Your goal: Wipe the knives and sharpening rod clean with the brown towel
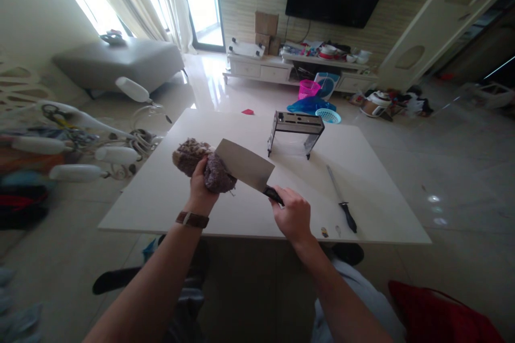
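My right hand [293, 214] is closed round the black handle of a cleaver [246, 164], whose broad steel blade points up and left over the white table [161, 193]. A bunched purple-brown cloth [201, 161] is gripped by my left hand [200, 182], and the cloth presses against the blade's left end. A brown watch strap sits on my left wrist. A second, narrow knife [341, 198] with a black handle lies flat on the table to the right of my right hand.
A metal knife rack [295, 128] stands at the table's far middle. A white rack with hanging tools [80, 144] sits left of the table. A grey sofa [120, 61], a TV cabinet [298, 67] and floor clutter lie beyond.
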`<state>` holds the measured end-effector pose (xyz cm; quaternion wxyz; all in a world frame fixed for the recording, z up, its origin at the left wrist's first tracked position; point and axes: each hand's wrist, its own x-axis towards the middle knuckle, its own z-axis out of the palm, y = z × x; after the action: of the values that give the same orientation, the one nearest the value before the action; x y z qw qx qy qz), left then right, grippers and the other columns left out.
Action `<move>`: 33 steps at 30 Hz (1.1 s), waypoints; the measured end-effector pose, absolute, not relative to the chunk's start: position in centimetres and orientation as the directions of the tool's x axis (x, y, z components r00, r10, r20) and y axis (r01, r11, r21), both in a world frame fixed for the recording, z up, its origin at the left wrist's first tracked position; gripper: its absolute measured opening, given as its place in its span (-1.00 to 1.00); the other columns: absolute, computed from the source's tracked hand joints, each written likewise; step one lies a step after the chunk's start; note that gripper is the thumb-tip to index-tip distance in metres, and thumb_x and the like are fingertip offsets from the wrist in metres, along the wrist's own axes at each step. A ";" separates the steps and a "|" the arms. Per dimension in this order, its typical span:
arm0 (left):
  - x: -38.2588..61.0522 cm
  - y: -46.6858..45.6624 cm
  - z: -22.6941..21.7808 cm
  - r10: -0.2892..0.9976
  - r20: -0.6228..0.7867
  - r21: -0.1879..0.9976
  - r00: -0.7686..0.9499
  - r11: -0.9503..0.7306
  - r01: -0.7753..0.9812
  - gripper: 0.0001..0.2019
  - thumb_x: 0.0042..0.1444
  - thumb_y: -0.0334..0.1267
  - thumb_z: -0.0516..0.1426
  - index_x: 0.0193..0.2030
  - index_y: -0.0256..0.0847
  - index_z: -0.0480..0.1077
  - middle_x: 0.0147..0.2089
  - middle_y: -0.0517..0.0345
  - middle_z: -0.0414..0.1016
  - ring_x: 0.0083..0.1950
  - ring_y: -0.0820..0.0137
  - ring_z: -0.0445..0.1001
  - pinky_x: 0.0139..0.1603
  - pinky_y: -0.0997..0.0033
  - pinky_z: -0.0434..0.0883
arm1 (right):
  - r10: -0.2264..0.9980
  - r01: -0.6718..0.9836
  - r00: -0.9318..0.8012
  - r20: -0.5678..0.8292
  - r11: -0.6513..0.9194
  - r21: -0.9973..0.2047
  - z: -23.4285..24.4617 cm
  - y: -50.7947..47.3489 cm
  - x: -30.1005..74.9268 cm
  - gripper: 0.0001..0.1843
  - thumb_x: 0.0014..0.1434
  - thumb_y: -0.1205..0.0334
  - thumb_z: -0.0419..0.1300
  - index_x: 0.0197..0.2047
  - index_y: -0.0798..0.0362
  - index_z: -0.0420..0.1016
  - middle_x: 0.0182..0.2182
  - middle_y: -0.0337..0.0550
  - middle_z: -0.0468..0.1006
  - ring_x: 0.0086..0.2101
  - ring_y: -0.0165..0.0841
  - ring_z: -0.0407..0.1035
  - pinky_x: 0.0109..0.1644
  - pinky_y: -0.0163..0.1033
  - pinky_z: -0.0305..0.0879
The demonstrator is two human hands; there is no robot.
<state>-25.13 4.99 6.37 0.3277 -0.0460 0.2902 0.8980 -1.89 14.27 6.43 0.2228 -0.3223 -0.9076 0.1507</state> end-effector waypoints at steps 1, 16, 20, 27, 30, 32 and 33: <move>-25.3 4.9 6.9 0.552 -0.226 0.501 -0.803 -0.641 -0.581 -0.78 0.32 -0.28 0.11 0.02 -0.06 0.54 -0.07 0.22 0.68 -0.01 0.40 0.63 0.17 0.35 0.51 | 0.658 0.510 -0.682 0.320 0.741 -0.436 6.4 14.5 -1.7 -0.69 0.25 0.27 0.32 0.07 -0.06 0.62 -0.19 -0.16 0.68 -0.19 -0.21 0.51 -0.17 -0.22 0.24; -19.3 5.7 7.9 0.737 -0.286 0.443 -0.613 -0.465 -0.766 -0.62 0.25 0.00 0.18 0.08 -0.17 0.54 0.06 0.03 0.66 0.23 0.09 0.53 0.34 0.03 0.43 | 0.685 0.532 -0.552 0.475 0.728 -0.432 6.1 14.4 -2.5 -0.71 0.31 0.22 0.26 0.08 0.02 0.61 -0.26 -0.07 0.66 -0.25 -0.21 0.48 -0.19 -0.21 0.22; -18.5 5.7 8.1 0.743 -0.263 0.438 -0.615 -0.476 -0.762 -0.58 0.25 0.07 0.17 0.10 -0.14 0.53 0.08 0.02 0.65 0.30 0.05 0.47 0.36 -0.03 0.39 | 0.707 0.534 -0.515 0.485 0.707 -0.464 6.2 14.4 -2.6 -0.72 0.32 0.20 0.26 0.07 0.01 0.62 -0.26 -0.08 0.66 -0.26 -0.20 0.49 -0.20 -0.22 0.22; -18.0 5.3 8.3 0.759 -0.220 0.384 -0.612 -0.510 -0.770 -0.44 0.17 0.22 0.18 0.14 -0.12 0.51 0.14 0.02 0.62 0.35 0.01 0.42 0.40 -0.06 0.34 | 0.700 0.479 -0.494 0.516 0.714 -0.510 6.4 13.8 -2.4 -0.70 0.36 0.14 0.22 0.07 0.06 0.61 -0.29 -0.06 0.65 -0.27 -0.22 0.50 -0.20 -0.23 0.24; -17.8 5.0 8.2 0.792 -0.217 0.367 -0.571 -0.476 -0.799 -0.36 0.11 0.28 0.19 0.13 -0.17 0.50 0.15 -0.04 0.60 0.36 -0.03 0.39 0.40 -0.08 0.33 | 0.675 0.469 -0.547 0.494 0.737 -0.487 6.1 13.2 -2.6 -0.69 0.38 0.15 0.19 0.10 0.05 0.60 -0.28 -0.07 0.65 -0.27 -0.23 0.49 -0.20 -0.24 0.22; -17.8 5.0 8.1 0.810 -0.214 0.377 -0.547 -0.448 -0.811 -0.38 0.11 0.26 0.19 0.12 -0.19 0.51 0.15 -0.07 0.60 0.35 -0.04 0.40 0.38 -0.10 0.35 | 0.662 0.472 -0.576 0.479 0.748 -0.467 5.9 12.9 -2.7 -0.68 0.39 0.17 0.17 0.12 0.06 0.59 -0.29 -0.08 0.64 -0.27 -0.24 0.48 -0.21 -0.23 0.21; -17.7 5.1 8.0 0.813 -0.221 0.391 -0.539 -0.433 -0.812 -0.43 0.12 0.20 0.21 0.10 -0.20 0.51 0.14 -0.07 0.61 0.33 -0.04 0.42 0.37 -0.08 0.36 | 0.652 0.471 -0.592 0.474 0.757 -0.453 5.8 12.8 -2.7 -0.67 0.39 0.18 0.17 0.13 0.07 0.59 -0.29 -0.07 0.64 -0.27 -0.24 0.48 -0.21 -0.23 0.21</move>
<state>-17.74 5.11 8.04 0.4800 0.0004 0.2309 0.8463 -2.67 12.77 5.80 0.3202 -0.3186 -0.8809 0.1415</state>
